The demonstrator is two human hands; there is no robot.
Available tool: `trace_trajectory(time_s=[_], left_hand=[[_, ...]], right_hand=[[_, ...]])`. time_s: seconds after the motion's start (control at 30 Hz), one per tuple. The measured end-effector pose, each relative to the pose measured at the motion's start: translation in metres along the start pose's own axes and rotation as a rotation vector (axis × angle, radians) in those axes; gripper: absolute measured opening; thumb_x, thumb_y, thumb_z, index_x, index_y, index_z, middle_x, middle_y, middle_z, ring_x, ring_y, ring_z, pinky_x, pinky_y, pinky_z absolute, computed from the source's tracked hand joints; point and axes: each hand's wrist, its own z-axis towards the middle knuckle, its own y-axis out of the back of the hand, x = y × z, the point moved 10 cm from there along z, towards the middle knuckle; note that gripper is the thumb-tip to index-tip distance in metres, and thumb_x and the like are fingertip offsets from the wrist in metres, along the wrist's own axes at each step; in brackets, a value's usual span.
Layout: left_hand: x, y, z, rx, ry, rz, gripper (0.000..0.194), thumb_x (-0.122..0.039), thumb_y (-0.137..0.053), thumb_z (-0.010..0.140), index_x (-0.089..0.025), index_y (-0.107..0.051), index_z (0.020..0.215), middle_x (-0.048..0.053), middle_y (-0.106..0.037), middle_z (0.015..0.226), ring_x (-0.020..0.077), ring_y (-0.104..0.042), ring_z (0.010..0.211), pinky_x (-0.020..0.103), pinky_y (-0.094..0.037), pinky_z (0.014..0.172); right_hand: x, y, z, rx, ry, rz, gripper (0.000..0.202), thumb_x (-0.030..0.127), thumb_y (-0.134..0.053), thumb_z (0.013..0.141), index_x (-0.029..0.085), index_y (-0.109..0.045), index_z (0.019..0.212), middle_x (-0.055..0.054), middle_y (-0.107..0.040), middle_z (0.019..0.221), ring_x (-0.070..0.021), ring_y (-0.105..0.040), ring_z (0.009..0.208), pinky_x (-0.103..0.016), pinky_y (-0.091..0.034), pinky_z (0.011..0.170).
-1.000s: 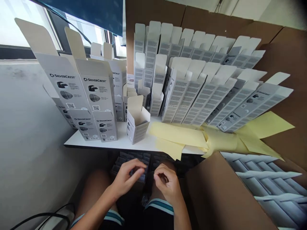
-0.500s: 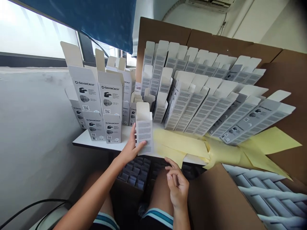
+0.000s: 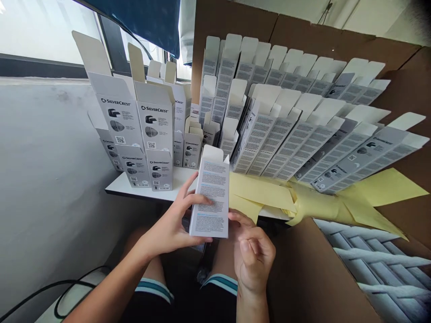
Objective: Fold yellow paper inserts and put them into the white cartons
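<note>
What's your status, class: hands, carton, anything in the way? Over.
Left hand gripping carton. Right hand close alongside, contact unclear. Carton's top flap raised. No obstruction visible.

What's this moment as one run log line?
left hand: gripping box | right hand: at box's edge, contact unclear | box: upper flap raised, printed side facing camera | yellow paper: on table

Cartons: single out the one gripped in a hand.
The carton in the left hand, a text-printed side showing; the other cartons stand beyond it, unheld.
</note>
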Motion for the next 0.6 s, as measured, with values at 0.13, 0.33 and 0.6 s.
trace_trajectory(time_s=[0.13, 0.33, 0.6], left_hand=[[-0.001, 0.002, 0.001, -0.023, 0.002, -0.030, 0.060, -0.035, -0.086, 0.074, -0.028, -0.055, 0.125, 0.009, -0.006, 0.167, 0.0396, -0.023, 0.152, 0.053, -0.043, 0.114], [-0.007, 0.005, 0.002, -0.032, 0.018, -0.033, 0.060, -0.037, -0.087, 0.072, -0.028, -0.057, 0.123, 0.009, -0.012, 0.167, 0.0409, -0.021, 0.152, 0.051, -0.049, 0.109], [-0.009, 0.012, 0.002, -0.078, 0.043, -0.017, 0.060, -0.036, -0.087, 0.071, -0.026, -0.057, 0.123, 0.010, -0.014, 0.166, 0.0415, -0.017, 0.153, 0.057, -0.043, 0.113]], right_hand=[[0.057, 0.001, 0.009, -0.075, 0.320, -0.265, 0.011, 0.010, -0.056, 0.087, 0.018, -0.064, 0.087, 0.001, -0.053, 0.065, -0.0138, -0.054, 0.056, -0.028, -0.043, 0.050], [0.104, -0.031, 0.025, 0.136, 0.656, -0.605, 0.022, 0.002, -0.059, 0.082, 0.017, -0.068, 0.097, -0.001, -0.059, 0.066, -0.0133, -0.055, 0.054, -0.028, -0.043, 0.046], [0.095, -0.057, 0.019, 0.399, 0.900, -0.818, 0.025, 0.005, -0.071, 0.079, 0.013, -0.068, 0.102, -0.002, -0.064, 0.065, -0.0149, -0.059, 0.057, -0.030, -0.050, 0.050]])
